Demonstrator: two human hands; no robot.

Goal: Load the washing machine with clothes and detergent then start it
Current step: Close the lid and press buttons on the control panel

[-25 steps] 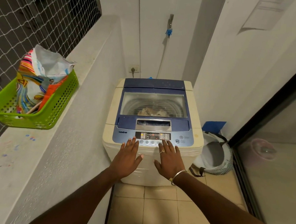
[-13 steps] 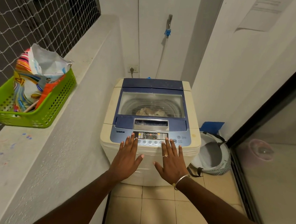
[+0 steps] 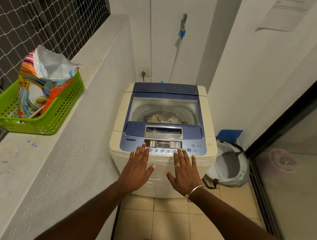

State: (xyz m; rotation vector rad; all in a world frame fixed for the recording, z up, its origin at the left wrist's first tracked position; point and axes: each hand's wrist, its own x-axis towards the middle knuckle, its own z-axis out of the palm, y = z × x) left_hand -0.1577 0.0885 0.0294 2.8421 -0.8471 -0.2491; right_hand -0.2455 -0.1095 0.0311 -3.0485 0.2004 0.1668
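Both your hands lie flat with fingers spread at the washing machine (image 3: 163, 140): left hand (image 3: 137, 169), right hand (image 3: 185, 172), fingertips at its control panel (image 3: 162, 145). Clothes (image 3: 162, 118) sit beyond them under the closed lid (image 3: 164, 108).

top-load washing machine (image 3: 163, 140) sits dead center, cream body with a blue lid, lid shut. through the clear window you can see clothes (image 3: 163, 118) piled at the bottom of the drum. blue control panel (image 3: 163, 144) runs along the front edge, with a row of round buttons. detergent bag (image 3: 42, 80), white with colorful stripes and top torn open, stands upright over at 9 o'clock.
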